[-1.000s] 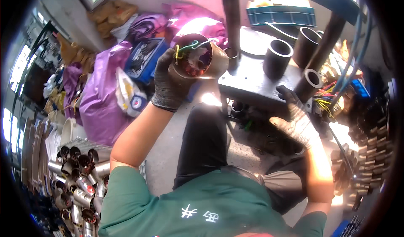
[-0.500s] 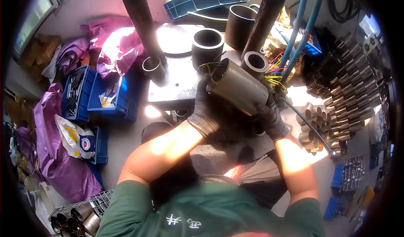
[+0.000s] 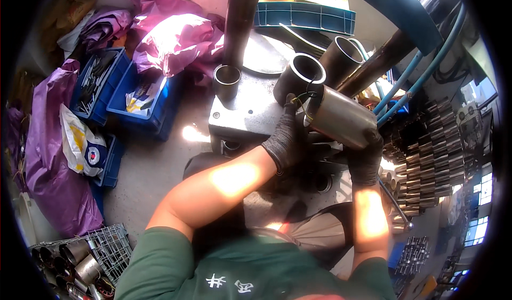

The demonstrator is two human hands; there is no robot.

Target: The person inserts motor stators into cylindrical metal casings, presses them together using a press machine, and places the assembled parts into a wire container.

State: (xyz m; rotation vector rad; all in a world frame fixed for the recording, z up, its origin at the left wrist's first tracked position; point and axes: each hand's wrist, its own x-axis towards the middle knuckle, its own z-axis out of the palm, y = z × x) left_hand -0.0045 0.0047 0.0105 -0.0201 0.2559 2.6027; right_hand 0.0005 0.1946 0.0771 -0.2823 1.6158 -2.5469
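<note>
Both hands, in dark gloves, hold a grey metal cylinder (image 3: pixel 346 118) tilted on its side, its right end lower. Thin wires stick out of its open left end. My left hand (image 3: pixel 287 140) is closed at that wired end, thumb upward. Around the lower right end wraps my right hand (image 3: pixel 366 159), its fingers partly hidden in shadow. Just behind the held cylinder stand a thick-walled ring (image 3: pixel 290 84) and a taller tube (image 3: pixel 336 65). A smaller metal sleeve (image 3: pixel 228 84) stands on the pale metal base (image 3: pixel 234 120), left of my left hand.
A dark upright post (image 3: pixel 241 28) and a slanting post (image 3: pixel 381 60) flank the base. Blue hoses (image 3: pixel 434 84) hang at right. Blue bins (image 3: pixel 136 111) and purple bags (image 3: pixel 53 167) lie left. Stacked metal tubes (image 3: pixel 434 161) fill the right; a ball-ended lever (image 3: pixel 396 204) sticks out nearby.
The view has turned, so the base and posts appear farther right. The cylinder stays in both hands and sits farther right in the picture. A second thick ring behind it no longer shows.
</note>
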